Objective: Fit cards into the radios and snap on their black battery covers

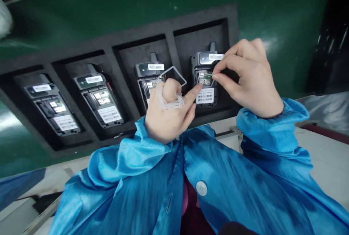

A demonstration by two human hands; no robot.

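I am pinching a small green part (208,75) – perhaps a card – with my right hand (247,76) at the open back of the rightmost handset (205,78) in the black foam tray (169,42). My left hand (167,113) is clutching clear plastic frames (174,82), its forefinger touching that handset – sitting on the green bench (136,2).

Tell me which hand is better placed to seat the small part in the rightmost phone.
Right. The right hand pinches at the rightmost phone's open slot, while the left hand is full of clear rings, one fingertip only steadying.
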